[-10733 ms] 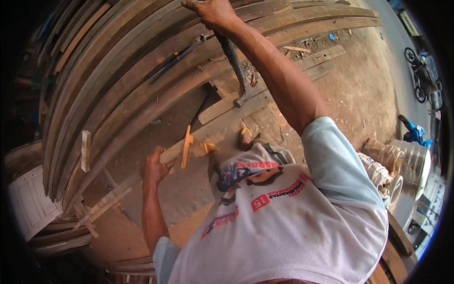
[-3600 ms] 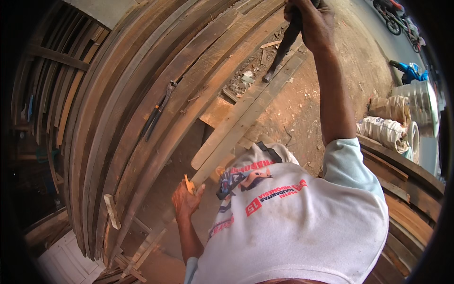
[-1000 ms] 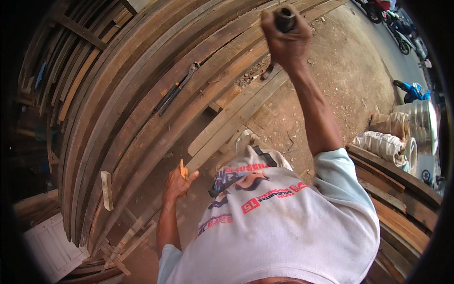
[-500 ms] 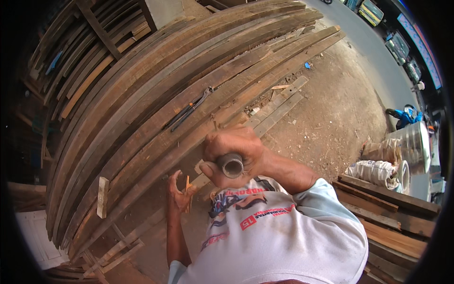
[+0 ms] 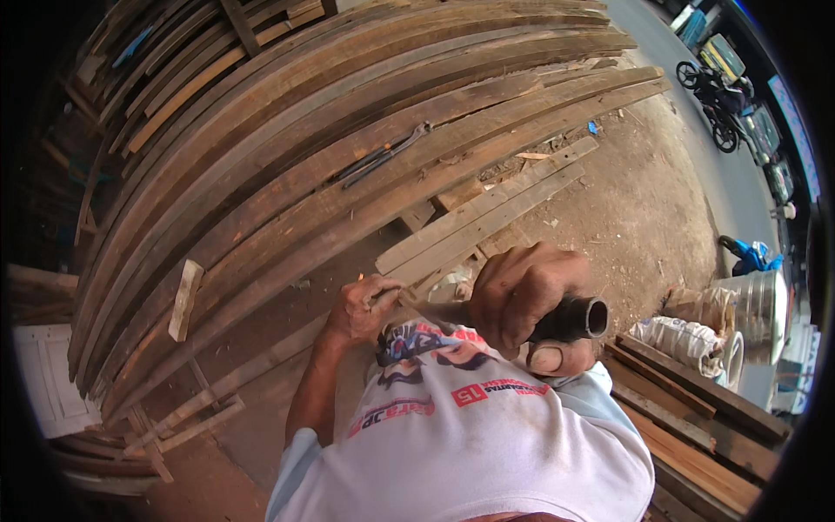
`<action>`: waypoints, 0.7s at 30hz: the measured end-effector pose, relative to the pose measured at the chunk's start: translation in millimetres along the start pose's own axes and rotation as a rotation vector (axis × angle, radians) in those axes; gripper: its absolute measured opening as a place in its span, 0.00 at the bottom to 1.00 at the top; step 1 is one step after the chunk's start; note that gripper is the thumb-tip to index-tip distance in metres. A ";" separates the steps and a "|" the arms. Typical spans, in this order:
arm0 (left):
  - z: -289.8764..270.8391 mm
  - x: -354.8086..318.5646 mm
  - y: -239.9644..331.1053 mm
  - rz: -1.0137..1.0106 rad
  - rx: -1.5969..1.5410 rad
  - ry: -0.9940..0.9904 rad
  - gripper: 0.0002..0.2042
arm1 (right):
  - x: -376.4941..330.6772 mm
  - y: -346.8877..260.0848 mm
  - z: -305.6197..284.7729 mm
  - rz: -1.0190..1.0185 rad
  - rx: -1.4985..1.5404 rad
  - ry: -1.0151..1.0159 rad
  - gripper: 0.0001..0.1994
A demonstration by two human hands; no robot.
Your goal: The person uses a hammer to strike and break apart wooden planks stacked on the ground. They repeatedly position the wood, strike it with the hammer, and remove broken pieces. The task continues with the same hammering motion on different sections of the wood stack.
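Right hand [image 5: 522, 296] is clamped round the black tubular handle [image 5: 574, 319] of a hammer-like tool close under the camera, left hand [image 5: 361, 309] pinched shut on a small piece just beside it, above the white shirt [image 5: 470, 444], long weathered planks [image 5: 348, 165] stacked beyond, pliers [image 5: 383, 155] lying on them.

Bare brown dirt ground [image 5: 644, 200] carries everything here. A wide stack of long weathered planks [image 5: 287, 165] lies across it, running from lower left to upper right. A dark metal tool [image 5: 383, 155] rests on top of the planks. A short pale wood offcut [image 5: 184, 298] lies on the stack's lower left edge. More boards [image 5: 696, 418] lie at the lower right, with white sacks [image 5: 687, 339] beside them.
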State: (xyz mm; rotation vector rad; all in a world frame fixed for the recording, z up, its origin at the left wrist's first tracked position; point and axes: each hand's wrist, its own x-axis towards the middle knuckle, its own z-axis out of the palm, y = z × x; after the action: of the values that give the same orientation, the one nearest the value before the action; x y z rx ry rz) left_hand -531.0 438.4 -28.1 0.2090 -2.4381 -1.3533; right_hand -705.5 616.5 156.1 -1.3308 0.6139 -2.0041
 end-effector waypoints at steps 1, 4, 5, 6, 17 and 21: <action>-7.2 -3.6 -3.2 -0.052 0.010 0.050 0.06 | -3.8 3.4 2.1 0.021 -0.038 -0.032 0.18; -34.5 3.4 1.4 -0.197 -0.150 0.152 0.09 | -13.6 3.2 12.3 0.059 -0.076 -0.080 0.17; -42.8 0.6 -2.9 -0.253 -0.178 0.169 0.13 | -15.4 6.5 13.2 0.054 -0.120 -0.105 0.16; -53.0 -11.9 -6.7 -0.299 -0.034 0.255 0.17 | -16.3 12.8 14.0 0.034 -0.163 -0.084 0.15; -22.4 -105.8 -17.7 -0.423 0.462 0.298 0.38 | -9.5 38.9 -7.9 -0.004 -0.471 0.278 0.17; 27.5 -118.5 -7.1 -0.528 0.440 0.358 0.28 | -14.3 77.4 -46.1 0.095 -0.214 0.283 0.18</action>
State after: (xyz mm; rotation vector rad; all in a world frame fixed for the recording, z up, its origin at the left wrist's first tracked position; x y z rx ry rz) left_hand -431.1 490.8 -74.0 1.1624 -2.4106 -0.8192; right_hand -724.4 575.5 76.8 -1.1194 1.0279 -2.1107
